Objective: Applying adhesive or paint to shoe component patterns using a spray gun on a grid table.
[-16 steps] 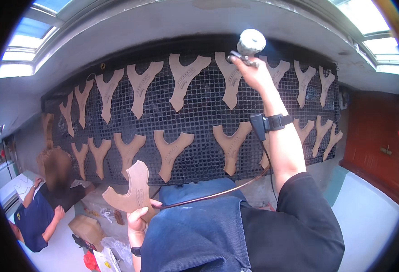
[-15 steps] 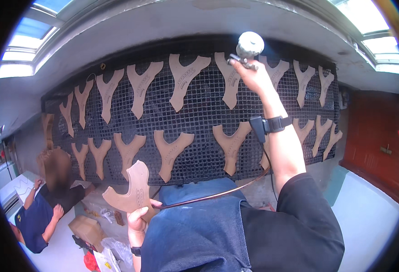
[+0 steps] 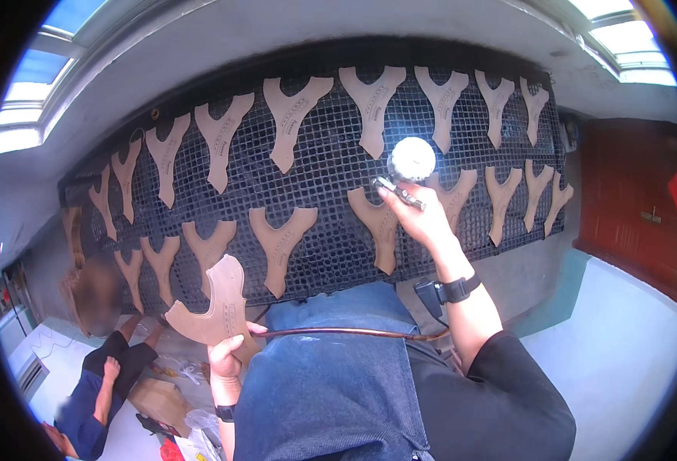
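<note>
In my left hand (image 3: pixel 225 357) is a flat, brown Y-shaped board (image 3: pixel 219 307), held by its stem with the forked end up and to the left. A brown hose (image 3: pixel 346 332) runs from beside that hand across my blue apron (image 3: pixel 315 376) to the right. My right hand (image 3: pixel 424 219) grips a spray gun (image 3: pixel 401 194) topped by a white, rounded cup (image 3: pixel 414 159). The gun is over the black mesh (image 3: pixel 327 173), between two rows of similar boards, just above a near-row board (image 3: pixel 377 230). Its trigger is mostly hidden by my fingers.
Far-row boards (image 3: pixel 371 104) and near-row boards (image 3: pixel 281 242) lie spaced along the mesh. At the left, another person (image 3: pixel 100 384) is beside a cardboard box (image 3: pixel 162 403) and plastic bags. A red-brown panel (image 3: pixel 634 200) stands at the right.
My right hand has brought the spray gun back toward me, from the far row to between the rows. My left hand still holds the board. The person at the left has shifted.
</note>
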A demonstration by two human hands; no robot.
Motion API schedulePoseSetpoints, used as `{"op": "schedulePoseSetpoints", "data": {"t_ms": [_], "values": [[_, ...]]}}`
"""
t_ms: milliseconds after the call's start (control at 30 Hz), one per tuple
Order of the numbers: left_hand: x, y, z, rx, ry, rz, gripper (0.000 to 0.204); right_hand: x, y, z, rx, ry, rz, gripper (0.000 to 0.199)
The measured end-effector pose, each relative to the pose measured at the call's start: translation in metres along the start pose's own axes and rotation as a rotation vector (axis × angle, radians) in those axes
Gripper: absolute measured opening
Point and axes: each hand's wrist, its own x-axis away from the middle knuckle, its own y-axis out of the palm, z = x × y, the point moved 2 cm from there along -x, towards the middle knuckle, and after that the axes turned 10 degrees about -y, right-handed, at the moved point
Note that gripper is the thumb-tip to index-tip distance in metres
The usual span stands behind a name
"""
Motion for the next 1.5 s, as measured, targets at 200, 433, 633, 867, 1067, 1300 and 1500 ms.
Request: {"op": "schedulePoseSetpoints", "data": {"t_ms": [200,433,633,867,1067,1300,1500], "values": [[-0.001,0.001,0.001,0.02,-0.076,-0.017,0.084,-0.008,-0.02,0.008,0.092,0.039,0.043,0.039],[0.0,0.009,0.003,-0.017,-0.073,0.023,0.084,-0.072,-0.053,0.013,0.081,-0.005,0.181,0.041],[0.002,0.019,0.001,-0.001,-0.07,0.067,0.067,-0.139,-0.086,0.015,0.182,-0.007,0.286,0.048],[0.005,0.026,0.002,0.033,-0.068,0.096,0.067,-0.184,-0.113,0.019,0.161,-0.061,0.427,0.05],[0.008,0.023,0.003,0.076,-0.043,0.102,0.065,-0.168,-0.114,0.02,0.146,-0.025,0.433,0.051],[0.015,0.003,-0.003,0.088,-0.055,0.09,0.061,-0.135,-0.091,0.017,0.123,0.03,0.331,0.05],[0.022,-0.026,-0.01,0.086,-0.052,0.007,0.074,-0.068,-0.047,0.0,0.169,0.028,0.191,0.044]]}}
